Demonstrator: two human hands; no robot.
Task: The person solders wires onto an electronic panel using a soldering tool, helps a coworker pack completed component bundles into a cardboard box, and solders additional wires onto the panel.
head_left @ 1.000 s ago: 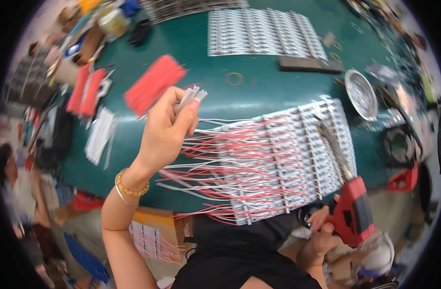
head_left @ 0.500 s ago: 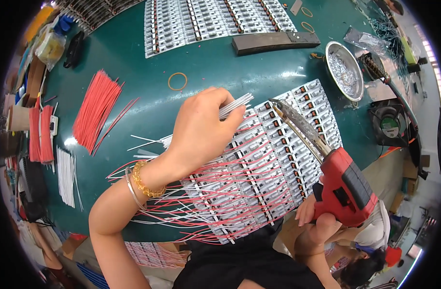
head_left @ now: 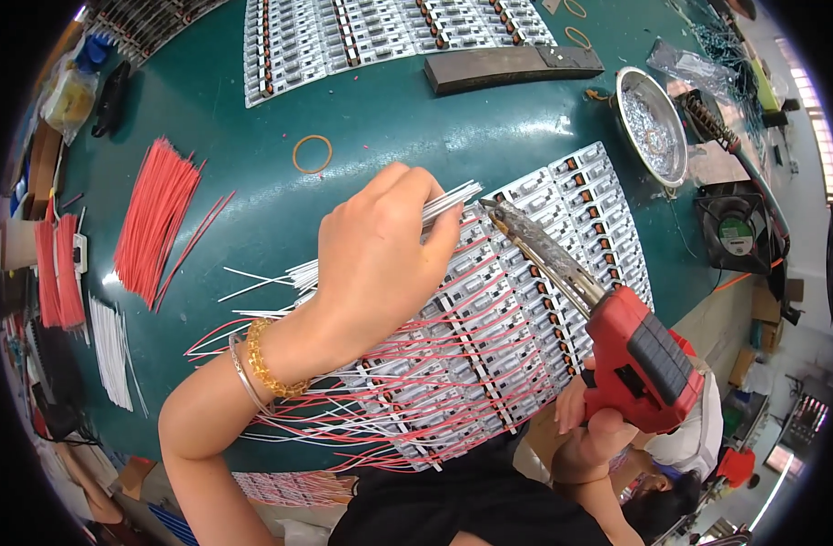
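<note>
My left hand is closed around a bundle of thin white wires, whose ends stick out past my thumb and forefinger. It lies over a panel of small circuit boards with rows of red and white wires trailing off to the left. In my right hand is a red soldering gun, gripped by its handle. Its dark tip points up and left, close to the ends of the white wires and above the panel's far edge; whether it touches is unclear.
Bundles of red wires and white wires lie on the left. A metal bowl of silvery bits and a small fan stand at right. A dark bar rests against another board panel. Another person sits at lower right.
The soldering gun's tip has come left, closer to the ends of the white wires. The left hand keeps its hold on the bundle. The whole view has shifted slightly.
</note>
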